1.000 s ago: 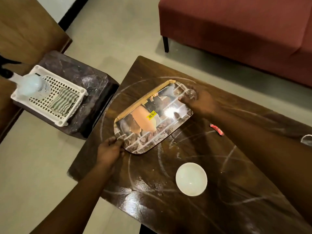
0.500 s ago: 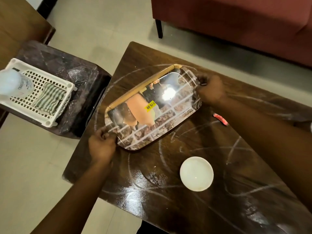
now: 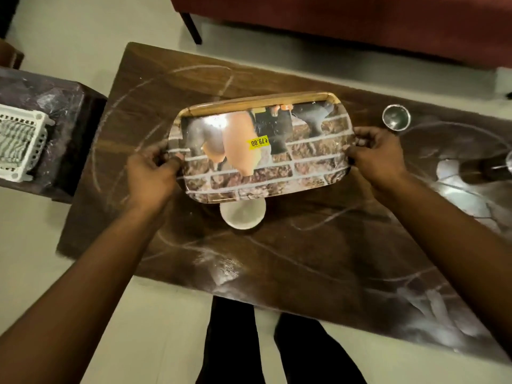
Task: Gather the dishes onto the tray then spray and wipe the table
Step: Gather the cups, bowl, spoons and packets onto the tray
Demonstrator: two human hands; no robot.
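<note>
Left hand and right hand grip tray ends above counter; white bowl partly hidden under tray's near edge.

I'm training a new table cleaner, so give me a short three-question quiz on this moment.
1. True or false: the left hand and the right hand each grip a short end of the tray.
2. Where is the white bowl? A) on the tray B) on the table, partly hidden by the tray's near edge C) in the right hand
3. Fill in: the steel cup stands on the table off the tray's ___ end.
Key: 1 true; 2 B; 3 right.
</note>
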